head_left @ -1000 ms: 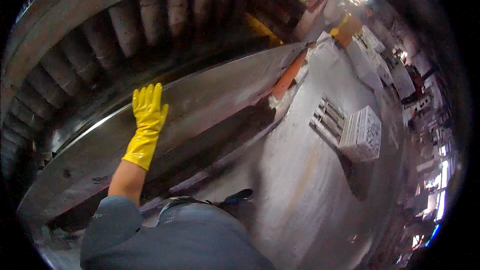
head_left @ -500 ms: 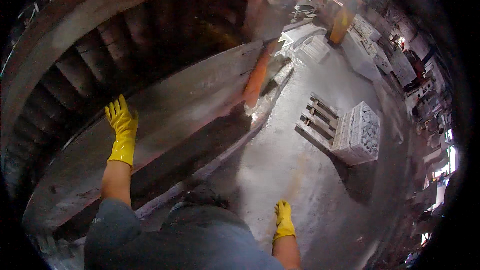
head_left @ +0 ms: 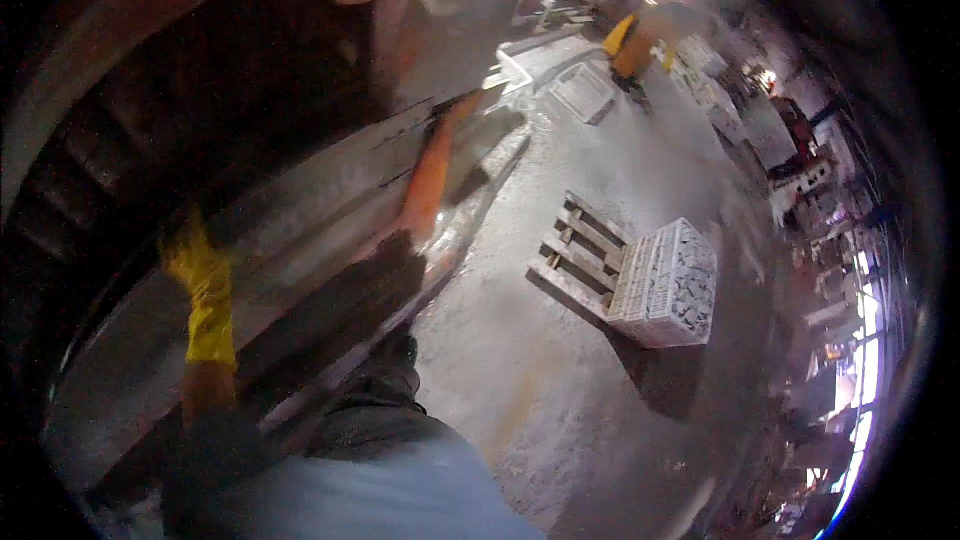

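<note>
My left hand (head_left: 203, 290), in a yellow rubber glove, reaches out at the left. Motion blurs it, but the fingers look stretched out and nothing shows in them. It is over the upper edge of a long, curved, grey-brown panel (head_left: 290, 215); whether it touches that edge I cannot tell. Beyond the edge is a dark hollow with a row of slats (head_left: 90, 155). An orange post (head_left: 430, 185) stands against the panel farther along. My right hand is out of the picture.
On the wet grey floor (head_left: 480, 340) to the right, a white crate of grey pieces (head_left: 665, 285) stands at the end of a wooden pallet (head_left: 575, 250). Farther off lies a white tray (head_left: 583, 92), near a blurred person in yellow and orange (head_left: 640, 45). Clutter lines the right side.
My view has swung to the right, so the crate and pallet sit farther left. My right hand has left the picture. My left hand stays near the panel's edge, now blurred.
</note>
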Demonstrator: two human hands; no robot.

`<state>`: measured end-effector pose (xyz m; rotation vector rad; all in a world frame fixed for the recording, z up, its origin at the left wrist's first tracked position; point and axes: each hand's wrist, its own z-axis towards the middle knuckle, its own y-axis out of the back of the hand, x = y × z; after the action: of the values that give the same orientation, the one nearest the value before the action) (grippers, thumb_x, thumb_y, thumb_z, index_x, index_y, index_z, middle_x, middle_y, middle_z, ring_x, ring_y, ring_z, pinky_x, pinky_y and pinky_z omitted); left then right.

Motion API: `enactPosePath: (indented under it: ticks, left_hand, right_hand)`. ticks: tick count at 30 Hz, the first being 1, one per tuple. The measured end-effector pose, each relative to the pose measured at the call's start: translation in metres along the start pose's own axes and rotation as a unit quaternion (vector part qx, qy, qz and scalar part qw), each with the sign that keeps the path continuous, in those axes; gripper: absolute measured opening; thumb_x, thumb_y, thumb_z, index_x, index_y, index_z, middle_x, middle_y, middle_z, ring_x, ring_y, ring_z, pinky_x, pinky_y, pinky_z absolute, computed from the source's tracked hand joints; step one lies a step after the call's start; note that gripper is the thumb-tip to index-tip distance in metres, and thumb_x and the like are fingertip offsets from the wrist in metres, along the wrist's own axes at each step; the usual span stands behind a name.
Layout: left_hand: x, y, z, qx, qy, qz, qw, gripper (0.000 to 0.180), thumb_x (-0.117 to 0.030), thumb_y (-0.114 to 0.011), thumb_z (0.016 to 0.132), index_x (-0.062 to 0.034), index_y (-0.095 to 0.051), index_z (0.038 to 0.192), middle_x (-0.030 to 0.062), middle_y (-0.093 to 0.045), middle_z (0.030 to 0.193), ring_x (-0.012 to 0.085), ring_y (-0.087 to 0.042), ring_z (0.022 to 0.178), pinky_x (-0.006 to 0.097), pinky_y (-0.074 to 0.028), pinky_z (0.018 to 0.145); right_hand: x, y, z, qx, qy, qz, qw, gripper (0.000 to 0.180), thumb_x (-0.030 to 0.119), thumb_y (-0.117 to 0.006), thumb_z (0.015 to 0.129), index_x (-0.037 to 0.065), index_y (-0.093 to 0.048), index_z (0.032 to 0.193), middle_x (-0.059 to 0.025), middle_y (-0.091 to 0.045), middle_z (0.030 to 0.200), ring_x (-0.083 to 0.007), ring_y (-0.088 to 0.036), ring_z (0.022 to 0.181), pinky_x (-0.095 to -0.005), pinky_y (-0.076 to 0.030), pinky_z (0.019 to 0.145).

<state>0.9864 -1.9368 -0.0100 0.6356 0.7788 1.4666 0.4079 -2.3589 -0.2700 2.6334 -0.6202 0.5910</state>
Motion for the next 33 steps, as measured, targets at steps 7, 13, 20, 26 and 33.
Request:
enactPosePath:
  ticks: [7, 13, 20, 26, 33]
  left_hand:
    - [0.011, -0.013, -0.005, 0.004, 0.024, 0.16, 0.987, 0.058, -0.026, -0.066, 0.09, -0.0105, -0.058, 0.145, 0.0127, -0.072, 0.125, 0.0335, -0.067, 0.11, 0.057, -0.037, 0.117]
    - [0.011, -0.019, 0.014, -0.021, 0.002, 0.19, 0.982, 0.061, -0.024, -0.072, 0.089, -0.0131, -0.056, 0.147, 0.0094, -0.071, 0.13, 0.0326, -0.066, 0.117, 0.056, -0.037, 0.118]
    - [-0.011, -0.027, 0.006, 0.025, 0.043, 0.211, 0.976, 0.054, -0.021, -0.072, 0.09, -0.0116, -0.061, 0.141, 0.0106, -0.071, 0.128, 0.0338, -0.067, 0.115, 0.052, -0.044, 0.111]
    - [-0.065, -0.026, 0.03, 0.055, 0.059, 0.222, 0.972, 0.05, -0.021, -0.072, 0.09, -0.0109, -0.063, 0.138, 0.0113, -0.072, 0.126, 0.0345, -0.068, 0.113, 0.051, -0.047, 0.107]
    - [-0.171, -0.077, 0.066, 0.162, 0.063, 0.186, 0.967, 0.046, -0.021, -0.072, 0.09, -0.01, -0.066, 0.134, 0.0121, -0.073, 0.124, 0.0353, -0.069, 0.111, 0.049, -0.05, 0.102]
  right_hand:
    - [0.085, 0.041, 0.057, -0.107, 0.019, 0.031, 0.994, 0.045, 0.036, -0.067, 0.099, 0.001, -0.064, 0.128, -0.0173, -0.067, 0.118, -0.0281, -0.064, 0.107, -0.0414, -0.051, 0.089]
    - [0.258, 0.019, 0.097, -0.096, 0.082, -0.08, 0.989, 0.058, 0.042, -0.068, 0.097, -0.001, -0.062, 0.134, -0.0236, -0.066, 0.132, -0.0339, -0.064, 0.12, -0.0461, -0.051, 0.101]
    - [0.46, -0.015, 0.201, -0.023, 0.293, -0.117, 0.948, 0.053, 0.038, -0.071, 0.094, -0.002, -0.066, 0.128, -0.0212, -0.073, 0.118, -0.0304, -0.069, 0.11, -0.0407, -0.052, 0.096]
    - [0.47, -0.02, 0.297, 0.051, 0.259, -0.11, 0.958, 0.051, 0.037, -0.073, 0.092, 0.0, -0.067, 0.127, -0.0169, -0.073, 0.115, -0.0285, -0.068, 0.108, -0.0416, -0.051, 0.097]
    - [0.424, 0.14, 0.306, -0.015, 0.012, -0.18, 0.984, 0.059, 0.048, -0.07, 0.088, 0.003, -0.069, 0.127, -0.0266, -0.067, 0.13, -0.0417, -0.062, 0.125, -0.049, -0.046, 0.107]
